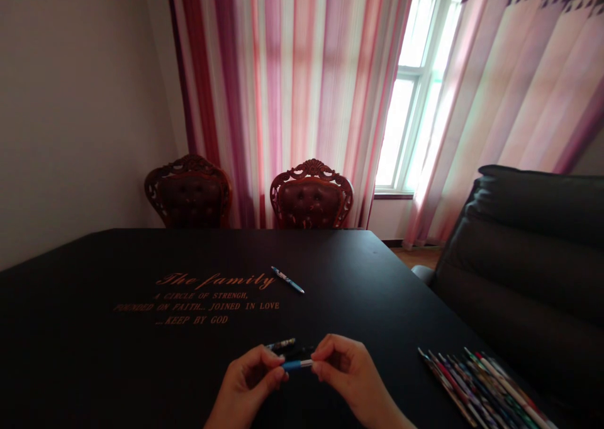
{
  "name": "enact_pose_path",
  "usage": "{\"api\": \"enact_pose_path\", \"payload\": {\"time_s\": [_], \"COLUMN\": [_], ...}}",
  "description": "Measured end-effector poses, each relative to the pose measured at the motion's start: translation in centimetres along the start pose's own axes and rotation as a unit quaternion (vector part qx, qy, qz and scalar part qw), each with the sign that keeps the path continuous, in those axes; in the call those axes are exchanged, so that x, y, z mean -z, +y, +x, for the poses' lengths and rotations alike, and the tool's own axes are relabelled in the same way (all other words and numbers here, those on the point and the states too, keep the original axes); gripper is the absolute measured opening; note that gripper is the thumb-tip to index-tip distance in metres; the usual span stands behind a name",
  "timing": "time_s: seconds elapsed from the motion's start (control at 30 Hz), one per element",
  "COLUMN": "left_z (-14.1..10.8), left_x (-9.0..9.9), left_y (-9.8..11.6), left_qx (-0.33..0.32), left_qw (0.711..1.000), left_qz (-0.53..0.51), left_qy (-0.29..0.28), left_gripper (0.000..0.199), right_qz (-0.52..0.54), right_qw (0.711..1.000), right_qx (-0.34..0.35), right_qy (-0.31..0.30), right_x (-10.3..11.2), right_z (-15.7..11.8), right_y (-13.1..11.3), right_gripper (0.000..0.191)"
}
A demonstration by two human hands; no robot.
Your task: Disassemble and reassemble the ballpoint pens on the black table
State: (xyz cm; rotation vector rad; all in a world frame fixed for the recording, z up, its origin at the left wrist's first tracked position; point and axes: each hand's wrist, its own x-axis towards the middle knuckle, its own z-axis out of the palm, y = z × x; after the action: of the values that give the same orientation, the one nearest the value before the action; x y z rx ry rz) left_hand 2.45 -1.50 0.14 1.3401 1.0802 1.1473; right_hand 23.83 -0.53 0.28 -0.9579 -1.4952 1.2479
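Observation:
Between my two hands, low in the middle of the head view, is a short blue pen piece (297, 365) with a whitish right end. My left hand (252, 378) pinches its blue end between thumb and fingers. At the pale end, my right hand (346, 372) is closed the same way; its fingertips hide how the piece ends. Just behind my hands lies a dark patterned pen (283, 343), partly covered by my left fingers. Farther back, a blue-and-white pen (287, 279) lies slanted on the black table (340, 259).
A pile of many-coloured pens (486, 385) lies at the table's right front. Gold lettering (212, 300) is printed on the tabletop. Two carved chairs (189, 190) stand beyond the far edge, and a dark padded armchair (523, 272) is on the right.

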Motion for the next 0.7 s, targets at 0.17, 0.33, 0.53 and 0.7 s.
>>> {"api": "enact_pose_path", "payload": {"time_s": [0.17, 0.33, 0.53, 0.7], "left_z": [-0.3, -0.4, -0.3, -0.5], "left_x": [-0.4, -0.2, -0.3, -0.3], "left_y": [0.3, 0.1, -0.5, -0.9], "left_qx": [-0.008, -0.012, -0.013, -0.017], "left_qw": [1.0, 0.999, 0.999, 0.999], "left_qz": [0.026, 0.029, 0.038, 0.045], "left_qy": [0.001, -0.001, -0.011, -0.014], "left_gripper": [0.021, 0.018, 0.019, 0.02], "right_qz": [-0.013, -0.018, -0.005, -0.007], "right_qw": [1.0, 1.0, 1.0, 1.0], "right_qx": [0.004, -0.003, -0.012, -0.023], "right_qy": [0.0, 0.0, -0.004, 0.0], "right_x": [-0.1, -0.4, -0.7, -1.1], "right_z": [-0.1, -0.4, -0.3, -0.3], "right_y": [0.0, 0.2, 0.2, 0.4], "right_gripper": [0.012, 0.013, 0.015, 0.018]}}
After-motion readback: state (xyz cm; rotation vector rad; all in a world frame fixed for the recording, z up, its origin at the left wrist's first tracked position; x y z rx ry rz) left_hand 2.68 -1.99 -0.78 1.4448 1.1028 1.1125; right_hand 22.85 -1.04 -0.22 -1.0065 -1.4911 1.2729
